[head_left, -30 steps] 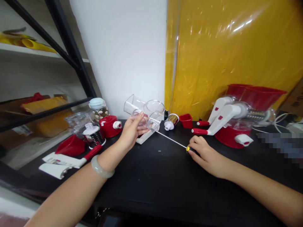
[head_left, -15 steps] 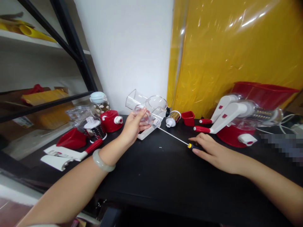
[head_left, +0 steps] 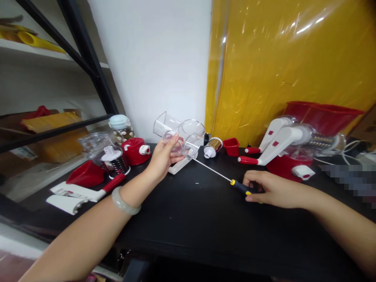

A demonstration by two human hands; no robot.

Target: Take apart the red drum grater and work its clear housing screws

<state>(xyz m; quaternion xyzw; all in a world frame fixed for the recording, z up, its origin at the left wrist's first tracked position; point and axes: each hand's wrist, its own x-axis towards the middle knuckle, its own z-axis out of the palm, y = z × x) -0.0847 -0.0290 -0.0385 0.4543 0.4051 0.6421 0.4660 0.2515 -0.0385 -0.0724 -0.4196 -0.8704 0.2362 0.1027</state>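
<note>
My left hand (head_left: 166,155) grips a clear plastic grater body (head_left: 192,129) by its round neck, fingers wrapped about it, holding it tilted. A white part (head_left: 179,165) sits under the clear body, on or just above the table. In my right hand (head_left: 266,186) is a screwdriver (head_left: 241,187) with a dark blue and yellow handle, held between thumb and fingers. Its long shaft points left, and the tip meets the lower edge of the clear body. Whether the tip sits in a screw is too small to tell.
Left on the black table (head_left: 188,223) are a red base (head_left: 136,152), a black-and-white drum (head_left: 117,161), a red pusher (head_left: 86,173) and a white crank (head_left: 78,190). A grater drum (head_left: 213,147) and red cup (head_left: 231,147) lie behind. Assembled red-and-white graters (head_left: 293,145) stand right.
My right hand has slid back along the screwdriver to the rear of the handle, uncovering more of it. My left hand keeps its hold on the clear body. The view has shifted slightly.
</note>
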